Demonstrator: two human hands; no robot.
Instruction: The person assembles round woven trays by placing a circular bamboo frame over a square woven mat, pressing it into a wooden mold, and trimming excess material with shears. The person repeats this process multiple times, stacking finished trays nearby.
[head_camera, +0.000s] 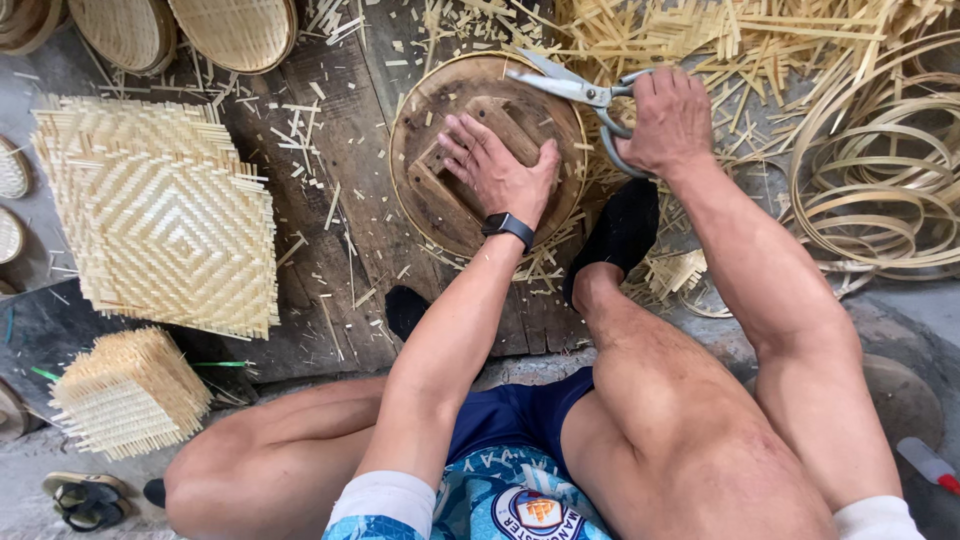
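My left hand presses flat on a round wooden mould with a raised wooden block on top, its fingers spread over the block. A thin bamboo rim runs around the mould's edge. My right hand grips the handles of large metal scissors, whose blades point left over the top edge of the mould, slightly apart. A black watch sits on my left wrist. My feet in black socks rest just below the mould.
A stack of square woven bamboo mats lies at left, a smaller stack below it. Round woven baskets sit at the top left. Coiled bamboo hoops and cut strips cover the right. Sandals lie at the bottom left.
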